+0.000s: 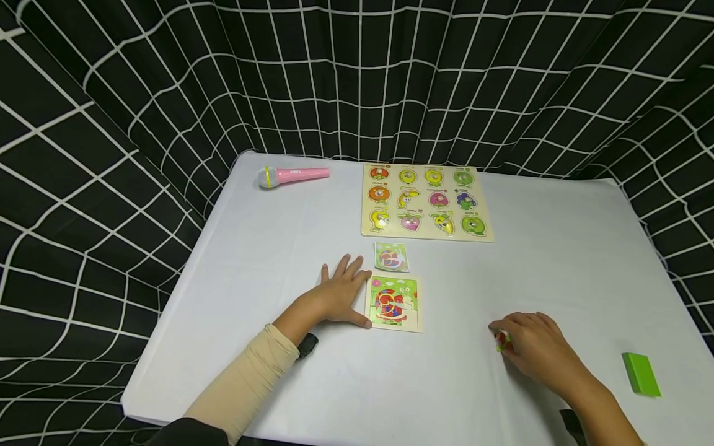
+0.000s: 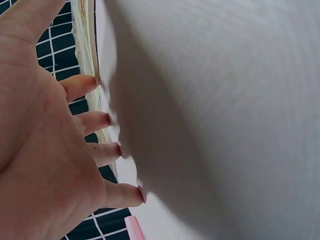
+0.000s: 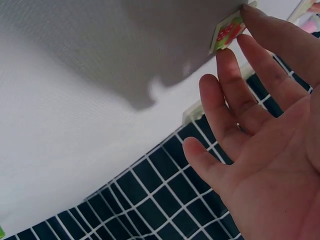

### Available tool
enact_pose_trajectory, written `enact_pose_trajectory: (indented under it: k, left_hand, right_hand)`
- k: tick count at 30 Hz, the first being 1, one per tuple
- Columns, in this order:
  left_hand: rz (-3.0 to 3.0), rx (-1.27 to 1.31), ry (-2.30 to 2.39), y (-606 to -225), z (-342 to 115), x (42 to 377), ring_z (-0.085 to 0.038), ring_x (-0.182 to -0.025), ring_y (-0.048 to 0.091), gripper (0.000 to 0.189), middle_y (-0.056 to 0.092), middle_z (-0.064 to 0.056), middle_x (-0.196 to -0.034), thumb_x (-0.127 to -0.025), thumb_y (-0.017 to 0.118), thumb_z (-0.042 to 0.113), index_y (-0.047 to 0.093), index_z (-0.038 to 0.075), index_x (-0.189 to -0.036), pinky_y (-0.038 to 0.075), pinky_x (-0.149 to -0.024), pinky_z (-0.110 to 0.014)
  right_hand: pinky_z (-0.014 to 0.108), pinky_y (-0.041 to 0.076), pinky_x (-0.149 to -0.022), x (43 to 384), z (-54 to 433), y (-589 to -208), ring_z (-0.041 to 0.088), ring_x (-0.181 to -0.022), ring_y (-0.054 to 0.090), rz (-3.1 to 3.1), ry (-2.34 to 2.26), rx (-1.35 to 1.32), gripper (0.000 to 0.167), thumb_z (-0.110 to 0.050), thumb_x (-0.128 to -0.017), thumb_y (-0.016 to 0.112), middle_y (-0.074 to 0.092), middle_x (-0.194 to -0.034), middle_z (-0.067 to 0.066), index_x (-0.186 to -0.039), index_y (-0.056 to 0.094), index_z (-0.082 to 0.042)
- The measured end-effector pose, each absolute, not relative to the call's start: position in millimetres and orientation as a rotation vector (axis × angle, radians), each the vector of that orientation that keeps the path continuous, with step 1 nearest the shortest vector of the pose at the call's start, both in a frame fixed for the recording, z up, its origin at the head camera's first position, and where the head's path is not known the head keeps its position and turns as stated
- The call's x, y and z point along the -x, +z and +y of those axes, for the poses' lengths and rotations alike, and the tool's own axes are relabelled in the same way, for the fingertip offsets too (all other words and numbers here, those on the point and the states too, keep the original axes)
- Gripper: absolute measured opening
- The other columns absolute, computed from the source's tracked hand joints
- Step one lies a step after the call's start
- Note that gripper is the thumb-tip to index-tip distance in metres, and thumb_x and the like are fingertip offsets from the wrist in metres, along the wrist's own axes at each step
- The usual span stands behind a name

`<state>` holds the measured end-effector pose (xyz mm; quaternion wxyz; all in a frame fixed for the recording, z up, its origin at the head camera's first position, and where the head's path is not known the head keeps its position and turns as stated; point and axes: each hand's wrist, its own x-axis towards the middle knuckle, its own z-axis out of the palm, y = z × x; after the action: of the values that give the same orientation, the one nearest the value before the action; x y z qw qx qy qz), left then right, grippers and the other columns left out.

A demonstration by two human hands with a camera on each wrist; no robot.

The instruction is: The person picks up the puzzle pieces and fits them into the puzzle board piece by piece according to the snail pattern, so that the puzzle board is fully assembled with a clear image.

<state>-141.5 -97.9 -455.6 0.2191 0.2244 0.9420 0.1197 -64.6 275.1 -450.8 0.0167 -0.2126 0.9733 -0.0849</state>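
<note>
A square wooden puzzle board with a snail picture lies on the white table; pale bare wood shows at its lower right. My left hand is spread flat beside it, thumb and a fingertip at the board's left edge. In the left wrist view the fingers reach down to the tabletop. Off to the right, my right hand pinches a small puzzle piece, red and green with white dots, between thumb and fingers. The other fingers hang loosely curved. Just above the board lies a small snail picture card.
Behind the card is a wooden fruit peg puzzle. A pink toy microphone lies at the back left. A green block sits at the right, beyond my right hand. Black gridded cloth hangs round the white table.
</note>
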Motion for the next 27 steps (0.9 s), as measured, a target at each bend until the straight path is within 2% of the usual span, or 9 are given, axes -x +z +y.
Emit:
enact_pose_trajectory:
  k: [9,19,27]
  left_hand:
    - [2.604,-0.623,0.33,-453.2,-97.4,141.3,-0.037,-0.149,-0.006,0.109,0.002,-0.012,-0.164,-0.07,0.078,0.062,0.026,0.014,-0.154,0.006,-0.109,-0.072]
    - [2.603,-0.609,0.348,-457.1,-97.9,141.2,-0.037,-0.149,-0.006,0.109,0.002,-0.011,-0.164,-0.069,0.078,0.062,0.027,0.015,-0.153,0.006,-0.109,-0.072]
    - [2.619,-0.618,0.331,-458.9,-98.5,142.2,-0.037,-0.149,-0.006,0.108,0.002,-0.011,-0.164,-0.069,0.077,0.063,0.027,0.016,-0.153,0.006,-0.109,-0.072]
  right_hand:
    - [0.066,0.035,-0.096,71.4,257.4,-447.6,0.035,-0.102,0.061,3.08,-0.251,0.753,0.038,-0.014,-0.067,0.088,0.07,-0.102,0.009,-0.101,0.073,-0.011]
    - [0.061,0.034,-0.102,91.0,194.0,-446.9,0.026,-0.103,0.061,3.061,-0.315,1.002,0.028,-0.017,-0.07,0.087,0.069,-0.099,0.004,-0.093,0.072,-0.013]
    - [0.058,0.035,-0.103,99.4,156.2,-457.4,0.025,-0.104,0.06,3.029,-0.279,1.142,0.03,-0.021,-0.07,0.087,0.068,-0.097,0.001,-0.094,0.073,-0.013]
